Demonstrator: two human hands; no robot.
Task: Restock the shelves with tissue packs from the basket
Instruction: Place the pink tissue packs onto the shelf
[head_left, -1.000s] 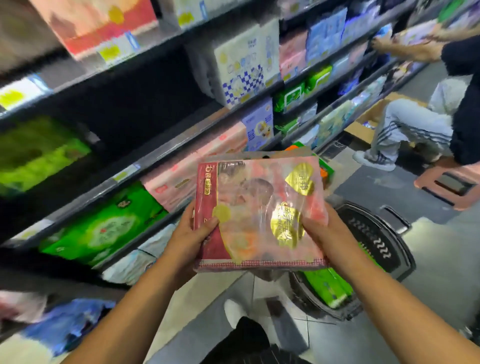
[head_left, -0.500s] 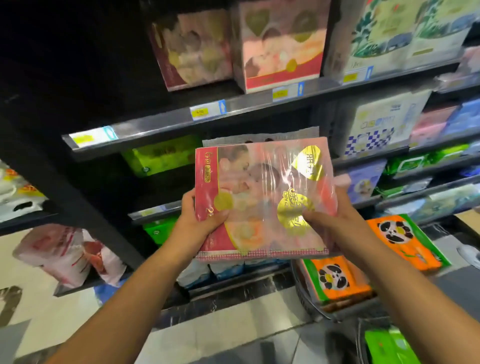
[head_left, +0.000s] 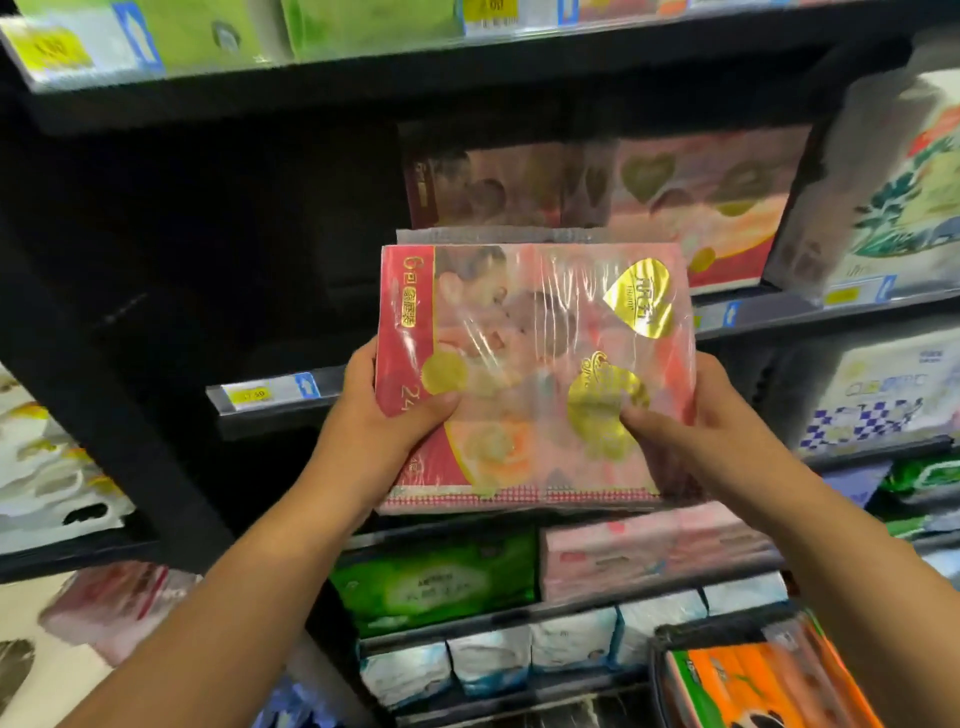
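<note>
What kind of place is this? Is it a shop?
Most likely a shop aisle, probably a supermarket. Yellow price tags sit along the shelf edges, and the shelves hold rows of wrapped tissue packs. The left hand and right hand hold another pink pack.

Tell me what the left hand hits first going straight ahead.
Likely the shelf's front rail, just beyond the left hand gripping the pink tissue pack; the dark bay above it looks free, depth unclear.
</note>
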